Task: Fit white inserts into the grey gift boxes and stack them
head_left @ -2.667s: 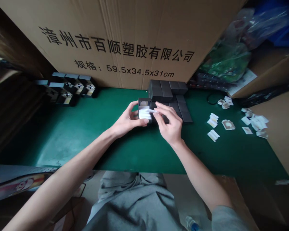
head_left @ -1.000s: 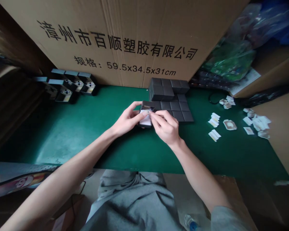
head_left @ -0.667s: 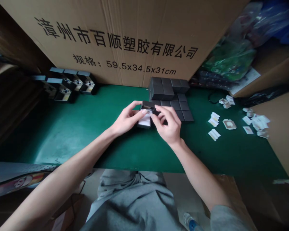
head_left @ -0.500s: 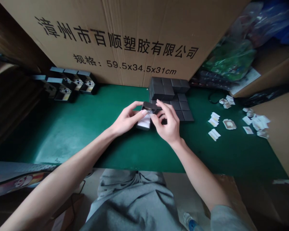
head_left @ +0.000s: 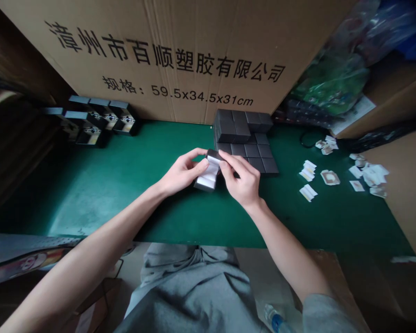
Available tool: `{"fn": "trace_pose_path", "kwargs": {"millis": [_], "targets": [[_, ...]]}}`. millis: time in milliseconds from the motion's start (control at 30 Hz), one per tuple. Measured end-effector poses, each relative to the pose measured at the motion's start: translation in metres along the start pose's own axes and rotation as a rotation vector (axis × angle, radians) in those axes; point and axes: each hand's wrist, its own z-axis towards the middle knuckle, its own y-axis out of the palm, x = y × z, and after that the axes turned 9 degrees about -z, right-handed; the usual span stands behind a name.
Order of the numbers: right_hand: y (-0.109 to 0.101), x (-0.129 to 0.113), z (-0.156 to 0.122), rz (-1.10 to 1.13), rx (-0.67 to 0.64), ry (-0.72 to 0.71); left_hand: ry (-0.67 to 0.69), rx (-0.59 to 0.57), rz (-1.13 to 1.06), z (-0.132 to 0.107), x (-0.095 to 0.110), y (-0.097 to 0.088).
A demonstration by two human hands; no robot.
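Between my two hands, above the green table, is a small black box (head_left: 205, 186) with its lid up. A folded white insert (head_left: 210, 170) lies inside it. My left hand (head_left: 184, 172) grips the box from the left, thumb over the near side and fingers behind. My right hand (head_left: 241, 178) closes on the right side, its index finger along the lid and its thumb by the insert's edge. The fingers under and behind the box are hidden. Just beyond my right hand stand several closed black boxes (head_left: 233, 126), stacked in rows.
Several open black boxes (head_left: 90, 135) stand at the back left of the green table (head_left: 125, 185). Folded white inserts (head_left: 308, 193) and paper pieces (head_left: 374, 175) lie on the right. A large cardboard carton (head_left: 180, 27) walls off the back. Plastic bags (head_left: 336, 83) fill the right rear.
The white insert now sits flatter and covers more of the box's inside. My right index finger has come down onto the lid, and the box has tilted slightly.
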Motion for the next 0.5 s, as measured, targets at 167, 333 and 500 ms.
{"fn": "trace_pose_path", "kwargs": {"millis": [167,333,500], "targets": [[0.0002,0.0011,-0.0006,-0.009,-0.001,0.005,-0.032,0.001,-0.033,0.0011,-0.0011,0.0003],[0.0026,0.0003,-0.0025,-0.007,-0.016,0.013,-0.02,0.02,-0.037,0.0013,-0.0012,-0.0004],[0.0019,-0.0032,-0.0017,-0.031,-0.028,0.007,-0.053,0.012,-0.01,-0.0002,0.0029,0.002]]}}
